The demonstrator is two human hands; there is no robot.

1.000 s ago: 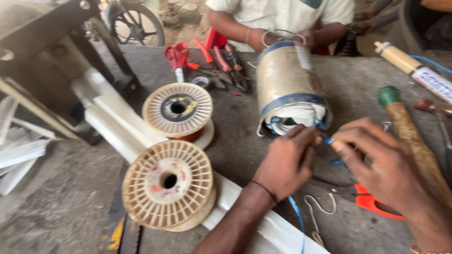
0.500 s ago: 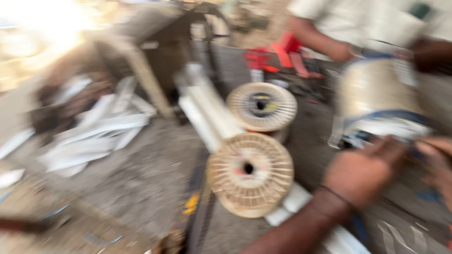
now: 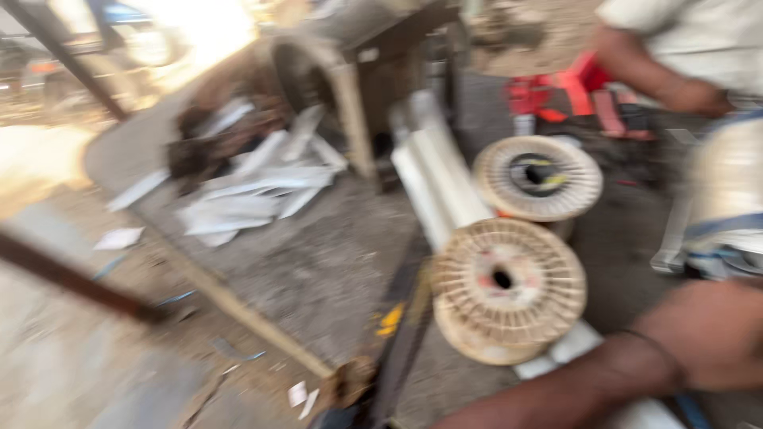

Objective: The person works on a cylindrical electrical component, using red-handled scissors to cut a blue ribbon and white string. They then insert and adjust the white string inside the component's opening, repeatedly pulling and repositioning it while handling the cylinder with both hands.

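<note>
Two pale spools (image 3: 509,287) lie on a gritty grey worktop (image 3: 326,270) near the left hand (image 3: 707,338), its grip unreadable through blur.

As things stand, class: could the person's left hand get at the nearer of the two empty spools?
Probably yes. The left hand lies just right of the nearer spool, and nothing visible stands between them. The picture is blurred, so the hand's grip cannot be made out.

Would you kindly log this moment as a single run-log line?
view: blurred | left hand: beside wrapped cylinder, grip unclear | right hand: out of view | two spools near white strips | another person's arm behind
</note>
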